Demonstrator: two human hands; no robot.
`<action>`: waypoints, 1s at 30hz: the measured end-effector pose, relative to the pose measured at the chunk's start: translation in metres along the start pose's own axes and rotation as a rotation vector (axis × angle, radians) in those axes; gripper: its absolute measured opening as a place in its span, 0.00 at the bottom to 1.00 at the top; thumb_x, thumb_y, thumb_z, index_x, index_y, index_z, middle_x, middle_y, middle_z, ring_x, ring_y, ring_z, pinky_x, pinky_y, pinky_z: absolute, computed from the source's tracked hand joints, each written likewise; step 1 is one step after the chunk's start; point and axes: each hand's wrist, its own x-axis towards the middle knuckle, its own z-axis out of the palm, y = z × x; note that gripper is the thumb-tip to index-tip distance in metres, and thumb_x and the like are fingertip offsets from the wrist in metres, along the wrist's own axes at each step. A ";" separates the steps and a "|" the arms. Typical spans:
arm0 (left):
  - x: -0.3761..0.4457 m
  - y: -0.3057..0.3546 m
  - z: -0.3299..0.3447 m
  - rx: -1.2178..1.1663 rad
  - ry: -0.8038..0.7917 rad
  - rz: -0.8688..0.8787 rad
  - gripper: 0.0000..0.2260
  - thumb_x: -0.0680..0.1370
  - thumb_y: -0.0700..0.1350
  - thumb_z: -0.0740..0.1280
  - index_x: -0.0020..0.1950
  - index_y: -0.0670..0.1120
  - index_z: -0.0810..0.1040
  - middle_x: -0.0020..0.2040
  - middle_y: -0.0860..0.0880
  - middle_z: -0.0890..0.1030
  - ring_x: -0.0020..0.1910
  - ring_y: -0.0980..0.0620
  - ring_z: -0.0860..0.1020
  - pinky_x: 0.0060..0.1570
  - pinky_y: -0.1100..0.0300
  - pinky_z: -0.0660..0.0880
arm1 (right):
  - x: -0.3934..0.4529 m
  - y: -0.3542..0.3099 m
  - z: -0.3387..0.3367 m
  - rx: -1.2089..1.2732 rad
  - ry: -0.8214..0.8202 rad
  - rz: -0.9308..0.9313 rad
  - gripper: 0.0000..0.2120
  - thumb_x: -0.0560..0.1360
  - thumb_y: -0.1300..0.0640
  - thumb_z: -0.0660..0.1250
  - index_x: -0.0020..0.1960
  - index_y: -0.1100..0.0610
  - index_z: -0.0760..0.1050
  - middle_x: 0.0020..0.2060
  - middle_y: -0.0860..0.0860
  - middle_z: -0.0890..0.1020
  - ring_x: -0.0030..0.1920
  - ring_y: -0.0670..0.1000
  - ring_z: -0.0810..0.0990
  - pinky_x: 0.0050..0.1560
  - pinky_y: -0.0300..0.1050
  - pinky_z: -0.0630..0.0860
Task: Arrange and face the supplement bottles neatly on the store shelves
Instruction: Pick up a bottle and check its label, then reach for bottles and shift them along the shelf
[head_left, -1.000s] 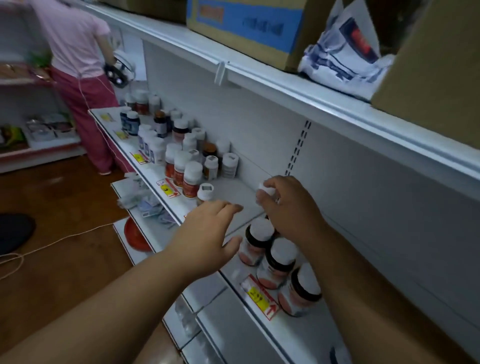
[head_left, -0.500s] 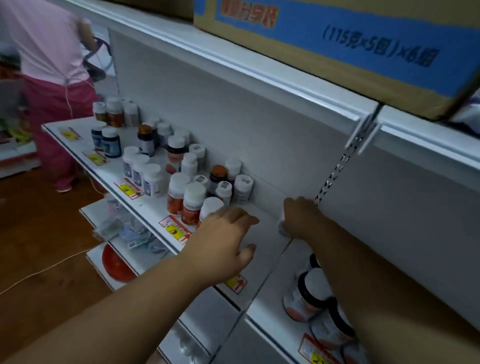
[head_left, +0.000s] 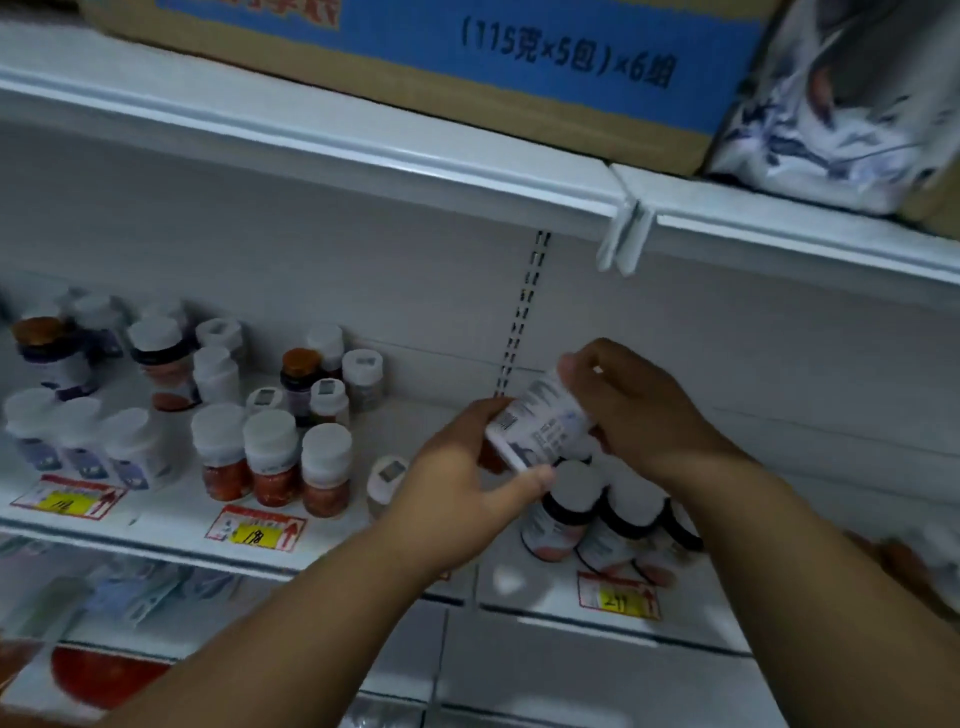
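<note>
A white supplement bottle (head_left: 540, 423) is tilted on its side above the white shelf (head_left: 171, 525), held between both hands. My left hand (head_left: 462, 480) grips its lower end with thumb and fingers. My right hand (head_left: 628, 410) grips its cap end. Directly below stand dark bottles with white caps (head_left: 571, 499). Three orange-filled bottles with white caps (head_left: 272, 465) stand in a row to the left, and a small white-capped bottle (head_left: 387, 480) stands beside my left hand.
Several more bottles (head_left: 156, 358) crowd the left of the shelf, with yellow price tags (head_left: 257, 530) along its front edge. A cardboard box (head_left: 467, 57) and a printed bag (head_left: 841, 98) sit on the shelf above. Lower shelves hold packaged goods.
My right hand lifted a white bottle from the back of the shelf and my left hand came up to grip it too. The camera swung right; the person in pink left the view.
</note>
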 end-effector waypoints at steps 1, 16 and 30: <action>0.000 0.008 0.014 -0.135 -0.026 -0.025 0.19 0.70 0.57 0.70 0.60 0.55 0.75 0.50 0.61 0.81 0.49 0.65 0.79 0.44 0.74 0.71 | -0.013 0.003 -0.012 0.031 0.046 0.044 0.23 0.65 0.26 0.55 0.39 0.45 0.72 0.29 0.42 0.78 0.27 0.41 0.75 0.31 0.40 0.73; -0.041 0.120 0.338 -0.651 -0.538 -0.254 0.17 0.68 0.58 0.71 0.54 0.55 0.79 0.49 0.49 0.84 0.45 0.51 0.81 0.46 0.56 0.77 | -0.249 0.178 -0.236 0.174 0.386 0.288 0.08 0.77 0.50 0.65 0.55 0.43 0.75 0.48 0.46 0.82 0.46 0.45 0.83 0.43 0.41 0.81; -0.005 0.175 0.531 -0.272 -0.474 -0.162 0.22 0.70 0.54 0.75 0.60 0.59 0.70 0.54 0.59 0.79 0.49 0.60 0.80 0.45 0.63 0.80 | -0.278 0.321 -0.384 0.107 0.381 0.383 0.08 0.77 0.46 0.65 0.55 0.44 0.73 0.48 0.44 0.82 0.47 0.42 0.83 0.39 0.37 0.80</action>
